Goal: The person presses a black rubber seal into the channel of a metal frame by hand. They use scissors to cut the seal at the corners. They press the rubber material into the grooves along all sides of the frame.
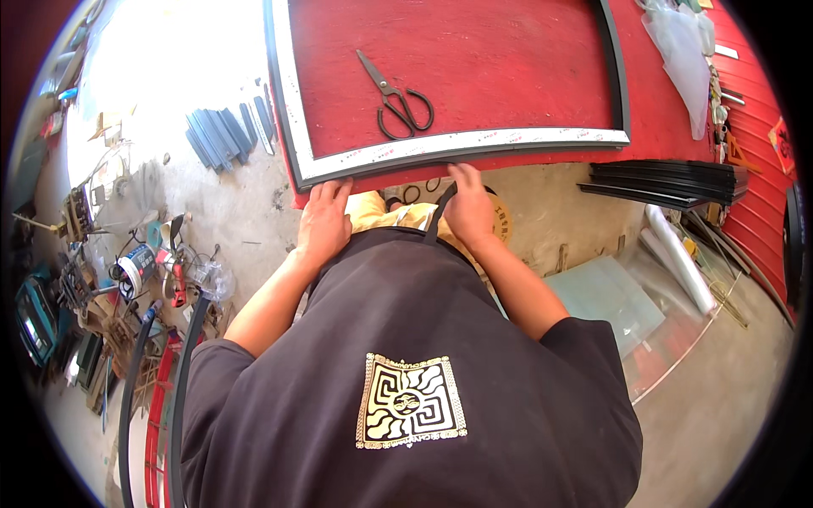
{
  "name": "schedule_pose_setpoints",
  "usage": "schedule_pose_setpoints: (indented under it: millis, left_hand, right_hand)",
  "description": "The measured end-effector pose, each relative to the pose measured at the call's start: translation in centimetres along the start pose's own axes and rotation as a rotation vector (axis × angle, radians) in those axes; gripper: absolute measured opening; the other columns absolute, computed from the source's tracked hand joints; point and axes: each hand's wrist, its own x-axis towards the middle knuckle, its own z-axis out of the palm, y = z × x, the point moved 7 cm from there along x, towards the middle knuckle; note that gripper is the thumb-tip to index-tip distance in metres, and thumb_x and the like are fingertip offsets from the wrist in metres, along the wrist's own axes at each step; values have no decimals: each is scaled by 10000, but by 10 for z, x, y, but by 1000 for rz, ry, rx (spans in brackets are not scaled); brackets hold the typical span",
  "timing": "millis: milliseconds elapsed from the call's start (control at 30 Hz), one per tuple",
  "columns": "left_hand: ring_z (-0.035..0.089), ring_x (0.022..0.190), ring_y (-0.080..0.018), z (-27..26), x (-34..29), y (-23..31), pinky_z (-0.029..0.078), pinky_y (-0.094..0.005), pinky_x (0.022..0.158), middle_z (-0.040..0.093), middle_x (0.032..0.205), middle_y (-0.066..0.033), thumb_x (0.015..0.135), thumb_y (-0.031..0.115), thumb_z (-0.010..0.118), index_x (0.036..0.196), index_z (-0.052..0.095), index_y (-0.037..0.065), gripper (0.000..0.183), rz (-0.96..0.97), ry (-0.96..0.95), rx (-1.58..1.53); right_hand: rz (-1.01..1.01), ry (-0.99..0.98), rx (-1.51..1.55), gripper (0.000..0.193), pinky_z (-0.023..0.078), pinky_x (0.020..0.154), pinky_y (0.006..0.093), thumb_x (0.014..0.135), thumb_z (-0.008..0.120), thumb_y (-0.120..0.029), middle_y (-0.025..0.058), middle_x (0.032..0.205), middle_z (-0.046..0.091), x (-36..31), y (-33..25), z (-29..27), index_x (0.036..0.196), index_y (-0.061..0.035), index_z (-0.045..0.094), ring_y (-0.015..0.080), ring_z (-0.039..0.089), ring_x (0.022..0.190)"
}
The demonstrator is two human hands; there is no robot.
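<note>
A dark grey rectangular frame (622, 85) with white printed film on its inner faces lies on the red-covered table (508, 59). My left hand (326, 222) rests its extended fingers against the frame's near edge, close to the left corner. Farther right along that edge, my right hand (470, 207) has its fingers bent around a thin black strip (439, 218), which hangs down toward my lap. The fingertips of this hand touch the frame's edge, and the strip's upper end is hidden there. Inside the frame, dark-handled scissors (396, 100) lie with their blades together, pointing away.
Dark profile lengths (660, 182) are stacked right of the table, near rolled clear film (682, 258) and a glass sheet (605, 300). Grey profile pieces (218, 135) lie on the floor at left. A bucket (137, 264) and clutter stand lower left. Clear plastic (682, 63) hangs at the table's right.
</note>
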Motion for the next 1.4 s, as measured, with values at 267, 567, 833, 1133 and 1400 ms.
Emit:
schedule_pose_setpoints:
  millis: [267,567,833,1133,1400]
  left_hand:
    - [561,1367,-374,-5,2,-11,498,-472,1167,603,1471,-163,875,63,681,1583,568,4,720,88,-80,-72]
    - [540,1417,-360,-1,6,-18,509,-480,1165,566,1556,-152,861,84,702,1617,536,18,777,148,-175,-85]
    - [549,1406,-350,0,8,-13,526,-474,1153,567,1558,-137,837,77,750,1616,546,37,806,108,-177,-72]
    - [524,1410,-376,4,11,-7,492,-478,1198,551,1519,-176,874,157,797,1616,535,22,798,-42,-254,-20]
    - [447,1498,-434,-1,14,18,399,-511,1274,496,1599,-233,944,208,777,1648,472,-21,801,-230,-340,21]
  right_hand:
    - [683,91,149,583,573,989,495,912,811,-202,232,1342,645,-30,92,40,1416,16,618,395,715,1091]
    - [922,-62,442,372,537,1017,520,928,816,-314,252,1194,759,-35,143,97,1090,21,805,460,705,1119]
    - [1233,94,-127,368,569,983,549,999,761,-384,255,1194,757,-143,243,-13,1064,-30,833,467,719,1080]
    - [1681,725,-126,746,579,903,596,1098,571,-614,316,1035,793,-251,350,-155,1055,93,804,507,757,1021]
    - [1687,1058,-170,975,582,979,568,981,654,-794,323,1197,781,-253,446,-261,1211,148,752,485,743,1109]
